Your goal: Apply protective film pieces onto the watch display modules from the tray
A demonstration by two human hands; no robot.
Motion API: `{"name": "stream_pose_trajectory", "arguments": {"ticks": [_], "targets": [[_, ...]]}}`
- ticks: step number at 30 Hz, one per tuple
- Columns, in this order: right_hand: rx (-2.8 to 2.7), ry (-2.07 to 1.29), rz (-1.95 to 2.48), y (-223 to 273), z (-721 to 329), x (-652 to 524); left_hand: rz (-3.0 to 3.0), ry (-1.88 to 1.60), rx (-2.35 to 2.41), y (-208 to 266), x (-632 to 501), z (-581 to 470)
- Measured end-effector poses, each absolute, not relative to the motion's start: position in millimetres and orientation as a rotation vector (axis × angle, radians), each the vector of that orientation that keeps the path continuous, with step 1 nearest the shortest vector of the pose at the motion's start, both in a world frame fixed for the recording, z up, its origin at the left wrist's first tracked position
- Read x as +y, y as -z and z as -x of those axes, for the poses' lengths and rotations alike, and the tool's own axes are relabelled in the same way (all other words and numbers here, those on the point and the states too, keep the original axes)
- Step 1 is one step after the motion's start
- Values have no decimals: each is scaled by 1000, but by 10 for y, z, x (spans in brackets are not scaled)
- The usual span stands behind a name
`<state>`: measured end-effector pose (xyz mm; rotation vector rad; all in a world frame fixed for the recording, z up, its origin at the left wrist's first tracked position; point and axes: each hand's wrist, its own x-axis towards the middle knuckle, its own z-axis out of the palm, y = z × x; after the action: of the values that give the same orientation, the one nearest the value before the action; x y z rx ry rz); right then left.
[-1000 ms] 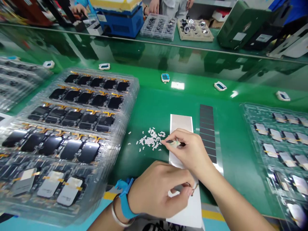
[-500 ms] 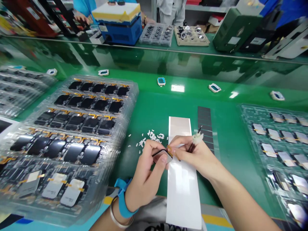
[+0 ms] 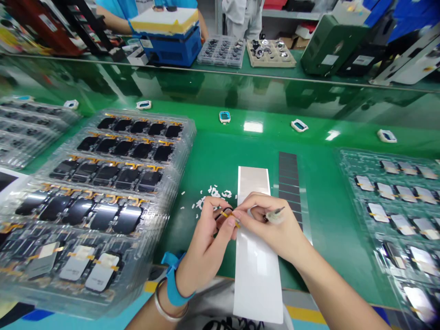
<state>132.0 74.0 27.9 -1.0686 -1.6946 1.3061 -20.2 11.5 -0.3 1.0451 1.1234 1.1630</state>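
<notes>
So the little black-edged part (image 3: 225,212) is up above the green table (image 3: 220,156), gripped between the left hand's (image 3: 211,245) thumb and fingers, while the right hand (image 3: 270,224) has its fingertips pinched together at the edge plus a wrapped tool (image 3: 275,215) tucked in its grip. White paper strip (image 3: 257,279) underneath, white scraps (image 3: 215,189) just beside, stacked clear trays (image 3: 185,137) further left.

small module (image 3: 225,211) | black-edged, orange strip (image 3: 238,224) | partly hidden | in fingers (image 3: 223,234)
</notes>
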Motion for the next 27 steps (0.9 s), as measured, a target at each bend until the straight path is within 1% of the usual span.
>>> {"name": "stream_pose_trajectory", "arguments": {"ticks": [4, 8, 10, 13, 15, 22, 27], "targets": [[-1702, -1299, 1087, -265, -1320, 735, -1058, -1134, 1121, 9, 127, 196], [-1596, -1321, 1118, -282, -1421, 803, -1101, -1119, 1128, 15, 146, 191], [-1556, -1203, 1157, -291, -1511, 859, -1111, -1089, 1146, 9, 154, 188], [-1539, -932, 1293, -266, -1656, 955, -1194, -1052, 1161, -15, 161, 184], [-1506, -871, 1382, -215, -1739, 1018, -1295, -1007, 1162, -40, 164, 183], [-1437, -1000, 1450, -24, -1861, 1109, -1636, -753, 1156, -98, 185, 158], [-1390, -1062, 1456, -19, -1832, 1074, -1808, -675, 1185, -88, 206, 141]]}}
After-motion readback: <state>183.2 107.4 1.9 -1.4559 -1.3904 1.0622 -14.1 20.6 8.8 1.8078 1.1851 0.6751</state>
